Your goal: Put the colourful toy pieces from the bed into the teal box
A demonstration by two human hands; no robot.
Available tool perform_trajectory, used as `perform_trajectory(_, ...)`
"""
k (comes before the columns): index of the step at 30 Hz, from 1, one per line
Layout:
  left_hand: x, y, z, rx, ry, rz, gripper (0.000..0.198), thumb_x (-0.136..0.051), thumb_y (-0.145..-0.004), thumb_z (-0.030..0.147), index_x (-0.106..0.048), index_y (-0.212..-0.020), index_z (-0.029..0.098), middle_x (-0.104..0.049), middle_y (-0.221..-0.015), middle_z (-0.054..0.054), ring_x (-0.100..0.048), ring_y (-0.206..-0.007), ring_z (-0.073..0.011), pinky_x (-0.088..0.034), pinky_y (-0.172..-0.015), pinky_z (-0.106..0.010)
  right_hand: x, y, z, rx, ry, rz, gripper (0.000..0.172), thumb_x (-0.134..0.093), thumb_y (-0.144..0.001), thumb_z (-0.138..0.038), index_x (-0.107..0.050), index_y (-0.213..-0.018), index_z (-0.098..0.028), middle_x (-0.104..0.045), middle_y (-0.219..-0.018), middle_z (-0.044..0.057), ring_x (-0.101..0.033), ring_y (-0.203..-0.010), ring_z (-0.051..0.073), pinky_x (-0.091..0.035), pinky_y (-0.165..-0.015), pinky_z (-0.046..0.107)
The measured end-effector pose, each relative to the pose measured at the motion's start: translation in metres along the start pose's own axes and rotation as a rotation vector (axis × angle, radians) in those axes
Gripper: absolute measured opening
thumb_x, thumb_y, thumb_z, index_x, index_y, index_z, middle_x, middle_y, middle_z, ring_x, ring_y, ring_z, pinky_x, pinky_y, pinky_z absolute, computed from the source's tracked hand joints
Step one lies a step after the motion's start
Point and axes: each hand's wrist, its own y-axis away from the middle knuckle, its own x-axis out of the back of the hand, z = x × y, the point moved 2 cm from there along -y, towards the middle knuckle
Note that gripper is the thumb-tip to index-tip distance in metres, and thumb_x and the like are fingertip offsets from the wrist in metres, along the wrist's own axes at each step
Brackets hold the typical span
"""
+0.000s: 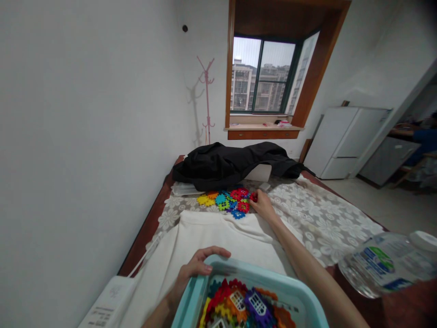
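Note:
My left hand point(198, 269) grips the far left corner of a light blue plastic bin point(262, 269), its fingers over the rim. Inside the bin lie toothed plastic building pieces point(235, 298) in red, orange, yellow and purple, some with white window grids. Farther away, my right hand point(263, 206) reaches to a loose group of colourful toothed pieces point(223, 202) on the tablecloth. Its fingertips pinch a red toothed piece point(253, 197) at the group's right side. Part of that piece is hidden by the fingers.
A white garment point(218, 232) lies between bin and pieces on the flowered tablecloth point(317, 214). Black cloth point(221, 164) is heaped behind. A large clear bottle point(385, 264) stands right, a white box point(111, 300) left. Part of a person point(423, 141) shows far right.

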Motion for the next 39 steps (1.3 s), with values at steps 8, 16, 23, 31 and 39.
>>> perform_trajectory(8, 0.001, 0.0, -0.001, 0.011, -0.03, 0.06, 0.047, -0.064, -0.077, 0.016, -0.076, -0.122, 0.013, -0.081, -0.114, -0.016, -0.077, -0.105, -0.0301, -0.054, -0.101, -0.04, 0.0, 0.0, 0.003, 0.003, 0.157, 0.029, 0.015, -0.063, -0.084, -0.029, -0.05, -0.087, -0.024, -0.063, -0.084, 0.004, -0.056, -0.082, 0.023, -0.037, -0.074, 0.032)
perform_trajectory(16, -0.007, 0.002, 0.001, 0.004, -0.013, 0.065, 0.045, -0.063, -0.079, 0.015, -0.077, -0.122, 0.013, -0.081, -0.114, -0.016, -0.077, -0.103, -0.0275, -0.055, -0.097, -0.037, 0.0, 0.004, 0.007, -0.031, 0.207, 0.019, 0.011, -0.06, -0.089, -0.03, -0.054, -0.093, -0.022, -0.066, -0.089, 0.009, -0.057, -0.087, 0.027, -0.037, -0.074, 0.034)
perform_trajectory(23, -0.007, 0.002, 0.002, 0.002, -0.022, 0.065, 0.046, -0.065, -0.078, 0.016, -0.077, -0.122, 0.012, -0.081, -0.114, -0.015, -0.077, -0.105, -0.0288, -0.055, -0.099, -0.036, 0.003, 0.001, 0.008, -0.039, 0.159, 0.006, 0.01, -0.061, -0.082, -0.024, -0.055, -0.09, -0.023, -0.067, -0.086, 0.007, -0.059, -0.083, 0.025, -0.04, -0.074, 0.033)
perform_trajectory(31, -0.005, 0.001, -0.001, -0.002, -0.026, 0.086, 0.044, -0.065, -0.078, 0.016, -0.077, -0.121, 0.012, -0.082, -0.112, -0.015, -0.077, -0.101, -0.0276, -0.055, -0.096, -0.036, 0.006, 0.002, 0.007, -0.016, 0.08, 0.006, 0.017, -0.067, -0.083, -0.034, -0.057, -0.09, -0.023, -0.069, -0.088, 0.007, -0.061, -0.085, 0.026, -0.043, -0.076, 0.034)
perform_trajectory(39, -0.006, 0.001, -0.001, 0.006, 0.004, 0.082, 0.046, -0.065, -0.076, 0.015, -0.076, -0.121, 0.012, -0.082, -0.11, -0.015, -0.078, -0.097, -0.0274, -0.058, -0.092, -0.036, 0.019, 0.004, -0.012, 0.05, -0.076, 0.041, 0.024, -0.064, -0.086, -0.04, -0.059, -0.101, -0.022, -0.068, -0.094, 0.007, -0.061, -0.089, 0.026, -0.047, -0.083, 0.036)
